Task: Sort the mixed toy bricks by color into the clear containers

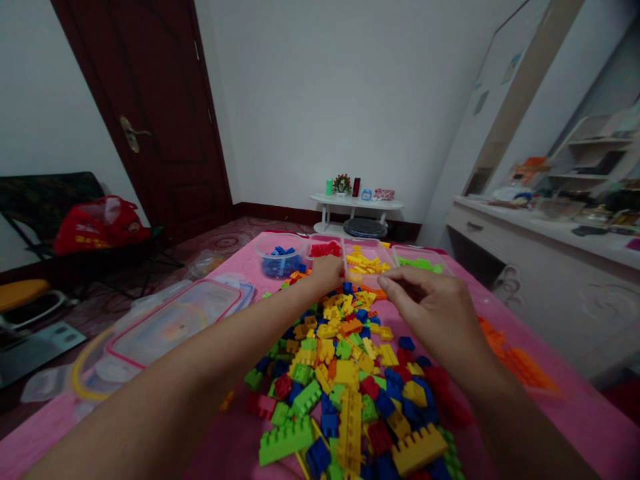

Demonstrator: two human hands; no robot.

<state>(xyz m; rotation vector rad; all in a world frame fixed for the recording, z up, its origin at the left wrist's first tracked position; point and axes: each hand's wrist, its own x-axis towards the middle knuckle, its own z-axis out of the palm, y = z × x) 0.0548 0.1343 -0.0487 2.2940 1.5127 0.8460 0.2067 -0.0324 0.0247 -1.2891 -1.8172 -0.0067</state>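
My left hand (328, 268) reaches to the near edge of a clear container of red blocks (325, 249); its fingers are hidden behind the back of the hand. My right hand (433, 297) is at the near right corner of a clear container of yellow blocks (365, 260). Its thumb and forefinger are drawn together, and what they may hold cannot be made out. Just left of these fingertips lies an orange piece (374, 292). Between my forearms spreads a heap of mixed toy building blocks (345, 373), in yellow, green, blue, red and orange.
A round tub of blue blocks (281, 260) stands left of the red ones. A container of green blocks (420, 261) stands at the right, with orange blocks (517, 357) nearer me. Clear lids (175, 320) lie at left on the pink cloth (575, 400).
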